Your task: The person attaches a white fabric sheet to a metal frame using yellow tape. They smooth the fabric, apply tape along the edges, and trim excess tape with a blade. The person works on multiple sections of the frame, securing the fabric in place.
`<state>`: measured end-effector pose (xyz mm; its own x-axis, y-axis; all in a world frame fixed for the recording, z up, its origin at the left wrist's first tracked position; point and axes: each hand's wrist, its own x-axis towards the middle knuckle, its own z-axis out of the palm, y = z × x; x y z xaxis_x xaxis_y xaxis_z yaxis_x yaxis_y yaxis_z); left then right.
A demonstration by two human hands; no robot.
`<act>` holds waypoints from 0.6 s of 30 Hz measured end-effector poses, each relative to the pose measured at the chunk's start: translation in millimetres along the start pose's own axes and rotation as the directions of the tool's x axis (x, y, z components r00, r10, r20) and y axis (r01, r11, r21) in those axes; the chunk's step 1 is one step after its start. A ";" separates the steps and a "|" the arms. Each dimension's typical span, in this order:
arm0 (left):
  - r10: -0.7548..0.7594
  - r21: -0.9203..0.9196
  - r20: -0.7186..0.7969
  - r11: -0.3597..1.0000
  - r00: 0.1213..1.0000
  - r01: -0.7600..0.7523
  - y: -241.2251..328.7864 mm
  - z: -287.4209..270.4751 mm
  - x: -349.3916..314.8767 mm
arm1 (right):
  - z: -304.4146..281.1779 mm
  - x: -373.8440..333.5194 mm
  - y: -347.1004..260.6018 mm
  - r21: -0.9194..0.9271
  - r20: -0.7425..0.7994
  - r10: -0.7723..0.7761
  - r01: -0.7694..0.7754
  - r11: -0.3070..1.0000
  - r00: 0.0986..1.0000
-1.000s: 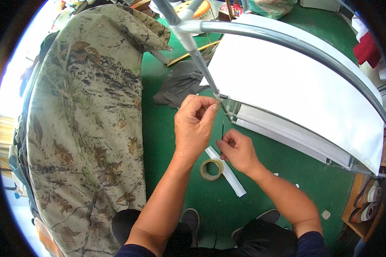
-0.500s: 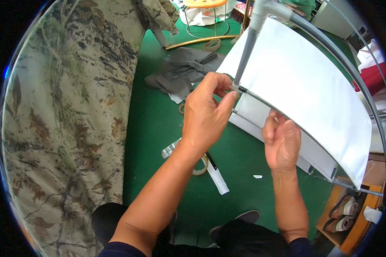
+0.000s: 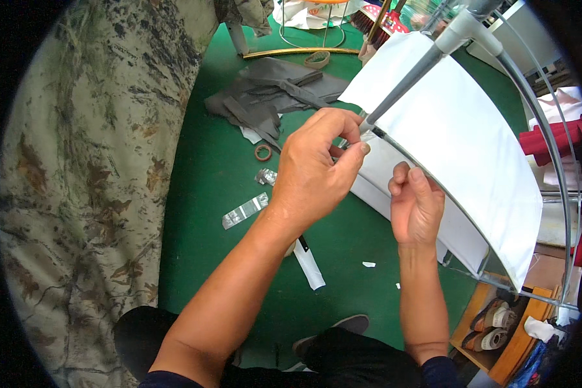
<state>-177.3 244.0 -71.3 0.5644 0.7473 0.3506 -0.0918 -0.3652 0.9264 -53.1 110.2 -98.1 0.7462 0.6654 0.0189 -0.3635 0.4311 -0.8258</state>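
Note:
A frame of grey tubes [image 3: 409, 85] with white plastic joints stands at the right, with white sheeting [image 3: 469, 123] over it. My left hand [image 3: 318, 173] pinches thumb and fingers at a white pipe joint [image 3: 366, 127], where the slanting tube meets a dark curved rail [image 3: 457, 202]. Its fingers partly hide that joint. To the right, my right hand [image 3: 418, 210] has its palm turned up and fingers curled together by the thumb, close to the rail and the sheet's lower edge. Whatever those fingers hold, if anything, is hidden.
Camouflage cloth [image 3: 90, 181] hangs along the left. On the green floor lie crumpled grey fabric [image 3: 271, 90], a brown tape roll [image 3: 263, 152], a clear plastic strip [image 3: 244, 211] and a white strip [image 3: 310, 268]. Shoes [image 3: 491, 323] sit in a wooden box [image 3: 518, 346] at lower right.
The view has shifted a little, so the frame's top joint appears farther right. My left hand stays at the pipe joint. My right hand's thumb now points up, its fingers curled differently.

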 end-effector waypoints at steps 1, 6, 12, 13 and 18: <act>0.024 -0.002 -0.013 1.000 1.000 -0.024 -1.0 0.6 -0.3 | -0.1 0.6 1.2 -0.007 0.034 0.000 0.000 1.000 0.999; -0.098 -0.177 0.013 0.979 0.995 0.099 -2.6 -1.8 -0.6 | -6.9 8.0 4.0 -0.062 0.056 -0.012 0.016 0.998 0.998; -0.158 -0.180 0.048 0.970 0.986 0.164 -3.0 -7.4 1.3 | -11.2 16.6 10.3 -0.046 -0.022 -0.076 0.075 0.996 0.997; -0.164 -0.183 0.050 0.968 0.985 0.170 -3.1 -7.0 1.3 | -12.9 17.5 11.3 -0.052 -0.007 -0.080 0.079 0.996 0.997; -0.188 -0.205 0.040 0.960 0.981 0.193 -2.4 -4.8 0.9 | -18.0 19.4 14.9 -0.147 0.037 -0.094 0.098 0.984 0.995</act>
<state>-180.4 248.2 -72.5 0.6043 0.7797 0.1640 -0.1478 -0.0926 0.9847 -33.9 118.5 -120.2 0.7557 0.6443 0.1174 -0.2024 0.4002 -0.8938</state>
